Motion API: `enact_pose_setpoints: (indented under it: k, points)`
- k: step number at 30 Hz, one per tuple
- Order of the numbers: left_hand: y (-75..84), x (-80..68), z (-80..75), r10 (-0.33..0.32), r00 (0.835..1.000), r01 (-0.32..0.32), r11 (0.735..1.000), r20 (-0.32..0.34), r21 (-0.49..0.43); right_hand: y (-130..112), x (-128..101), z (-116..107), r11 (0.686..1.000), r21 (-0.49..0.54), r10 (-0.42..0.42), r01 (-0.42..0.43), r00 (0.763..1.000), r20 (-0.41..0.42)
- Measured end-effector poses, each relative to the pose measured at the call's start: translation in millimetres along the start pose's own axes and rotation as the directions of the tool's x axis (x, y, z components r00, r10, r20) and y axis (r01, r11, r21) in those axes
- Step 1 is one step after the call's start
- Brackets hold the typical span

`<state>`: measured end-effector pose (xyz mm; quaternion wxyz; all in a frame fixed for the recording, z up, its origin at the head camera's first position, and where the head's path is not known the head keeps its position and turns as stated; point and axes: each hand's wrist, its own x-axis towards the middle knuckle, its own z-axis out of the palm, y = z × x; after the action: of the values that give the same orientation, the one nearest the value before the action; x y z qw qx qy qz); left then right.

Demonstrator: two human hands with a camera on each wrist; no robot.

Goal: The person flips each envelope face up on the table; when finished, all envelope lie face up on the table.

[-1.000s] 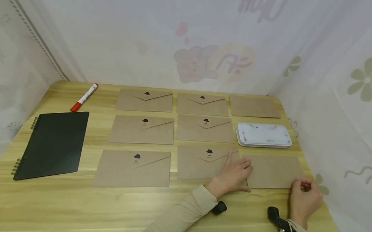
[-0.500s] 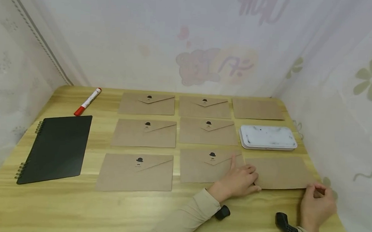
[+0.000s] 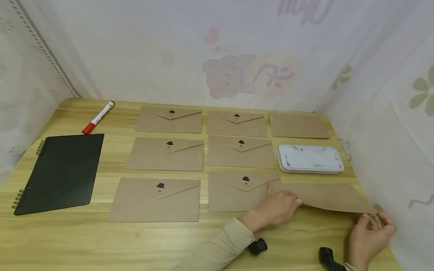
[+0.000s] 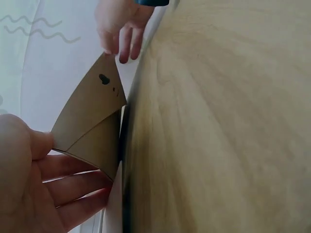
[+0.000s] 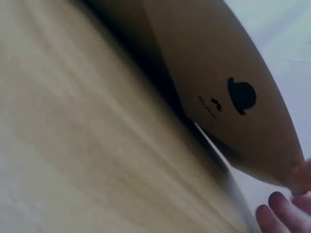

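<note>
A brown paper envelope at the front right is tilted, its near edge raised off the wooden table. My right hand pinches its near right corner between thumb and fingers. At the near left edge my left hand holds it, the thumb on one face and the other fingers behind. The wrist views show the underside, with a flap, a printed bowler hat and a small moustache. Left of it, partly under my left hand, lies another envelope, flap side up.
Several more envelopes lie in rows, including a plain-side-up one at the back right. A white case sits just behind the raised envelope. A black spiral notebook and a red-and-white marker are at the left. Cloth walls border the table.
The front-right envelope lay flat a second ago; its near edge has since come up. My right hand has shifted right and now grips the corner. The other envelopes stayed in place.
</note>
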<state>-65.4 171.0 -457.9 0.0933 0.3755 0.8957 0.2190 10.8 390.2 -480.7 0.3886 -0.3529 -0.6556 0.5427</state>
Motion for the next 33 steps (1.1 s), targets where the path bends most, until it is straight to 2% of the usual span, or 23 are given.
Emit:
enact_pose_setpoints:
  k: [2,4,6,9,11,13,18,21,23,26,29,33]
  points:
    - [-1.8,0.9,-1.9,-0.012,1.0,0.012,1.0,-0.011,-0.026,-1,1,1,0.985,0.173,0.021,-0.023,1.0,0.013]
    - [-4.0,1.4,-3.3,-0.017,1.0,0.016,0.999,-0.014,-0.037,-1,1,2,0.963,0.271,0.008,-0.013,1.0,0.02]
    - [-5.8,2.0,-4.1,-0.022,1.0,0.021,0.998,-0.013,-0.056,-1,1,2,0.955,0.295,-0.031,0.028,0.999,0.008]
    - [-9.4,3.0,-4.8,-0.035,0.999,0.034,0.996,-0.017,-0.086,0,0,2,0.96,0.257,-0.11,0.112,0.994,-0.022]
    - [-11.9,3.6,-5.5,-0.043,0.999,0.04,0.993,-0.022,-0.115,0,0,2,0.95,0.273,-0.148,0.153,0.988,-0.04]
    - [-14.8,3.7,-6.5,-0.045,0.999,0.04,0.99,-0.029,-0.135,0,-1,3,0.932,0.318,-0.168,0.174,0.985,-0.048]
    - [-21.7,2.3,-8.3,-0.035,0.998,0.024,0.983,-0.061,-0.183,-4,-4,7,0.849,0.495,-0.185,0.185,0.981,-0.051]
    - [-24.0,1.4,-9.4,-0.021,0.996,0.001,0.977,-0.091,-0.213,-5,-5,7,0.832,0.522,-0.188,0.188,0.981,-0.054]
    - [-24.5,1.2,-10.5,-0.015,0.994,-0.011,0.971,-0.109,-0.238,-6,-5,7,0.878,0.428,-0.214,0.213,0.976,-0.047]
    - [-24.3,1.6,-11.0,-0.02,0.991,-0.016,0.963,-0.131,-0.268,-6,-6,7,0.939,0.216,-0.272,0.268,0.962,-0.012]
    - [-23.2,2.3,-10.3,-0.03,0.987,-0.012,0.965,-0.155,-0.263,-5,-7,8,0.942,0.064,-0.332,0.329,0.942,0.044]
    - [-21.0,2.9,-9.0,-0.033,0.982,-0.013,0.97,-0.183,-0.245,-3,-6,8,0.929,0.011,-0.37,0.37,0.926,0.08]
